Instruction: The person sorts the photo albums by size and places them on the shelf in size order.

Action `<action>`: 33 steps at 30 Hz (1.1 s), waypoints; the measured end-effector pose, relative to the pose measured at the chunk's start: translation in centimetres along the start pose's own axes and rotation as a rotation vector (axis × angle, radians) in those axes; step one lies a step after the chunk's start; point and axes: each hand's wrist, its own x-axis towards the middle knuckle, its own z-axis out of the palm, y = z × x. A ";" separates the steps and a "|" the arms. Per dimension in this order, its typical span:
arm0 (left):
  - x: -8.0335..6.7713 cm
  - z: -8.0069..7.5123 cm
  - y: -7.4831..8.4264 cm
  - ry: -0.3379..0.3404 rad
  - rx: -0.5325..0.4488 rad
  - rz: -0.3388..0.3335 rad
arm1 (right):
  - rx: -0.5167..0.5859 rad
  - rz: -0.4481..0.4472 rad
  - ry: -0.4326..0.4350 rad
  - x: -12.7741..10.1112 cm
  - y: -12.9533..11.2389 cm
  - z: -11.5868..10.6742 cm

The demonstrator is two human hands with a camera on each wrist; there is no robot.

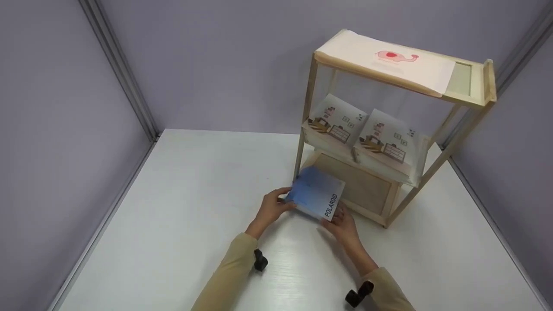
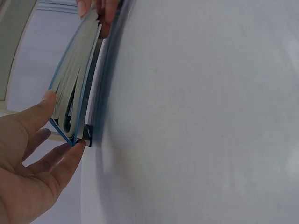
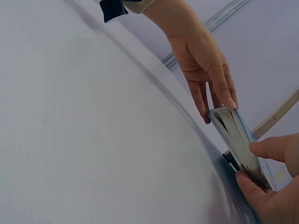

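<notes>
Holding a blue Polaroid book with both hands, right by a small wooden shelf

Gripping is shared here: the left hand (image 1: 271, 208) has the blue book (image 1: 316, 192) by its left edge, and the right hand (image 1: 343, 225) has it by the near right corner, just under the white strip that reads POLAROID. The book sits between the two hands, tilted up off the white table (image 1: 185, 203) rather than lying flat on it. In the left wrist view the left thumb sits on top of the cover and the fingers (image 2: 60, 161) come in underneath, so it's pinched at the corner, with the page block fanned a little. The right wrist view shows the same kind of hold from the other end: right thumb on the top cover, fingers (image 3: 252, 189) curled below, the book's lower edge close to the tabletop. Can't tell whether that lower edge actually touches the table.

Just past the hands, right behind the book, stands a light wooden rack (image 1: 434, 168) with three levels. The bottom level, nearest the fingertips, has a woven-looking panel. Up on the middle level, two matching white books (image 1: 380, 138) with a room drawing on the cover lean back side by side. On the top level, furthest from the hands, lies a flat white book (image 1: 389, 60) with a pink elephant on it.

Both arms wear tan sleeves (image 1: 231, 272), each with a black wrist mount (image 1: 260, 261) poking out. Grey walls close in around the table.
</notes>
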 end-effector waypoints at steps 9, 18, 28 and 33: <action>-0.1 0.4 0.0 0.033 0.167 0.126 | -0.319 -0.206 0.032 0.0 0.1 0.2; -0.1 0.5 0.7 -0.011 0.323 0.160 | -0.525 -0.318 0.033 -0.1 -0.1 0.2; -0.1 0.9 1.0 0.001 0.416 0.213 | -0.760 -0.395 0.055 -0.3 -0.5 0.2; -0.1 1.1 1.2 0.021 0.424 0.233 | -0.842 -0.468 0.070 -0.2 -0.6 0.3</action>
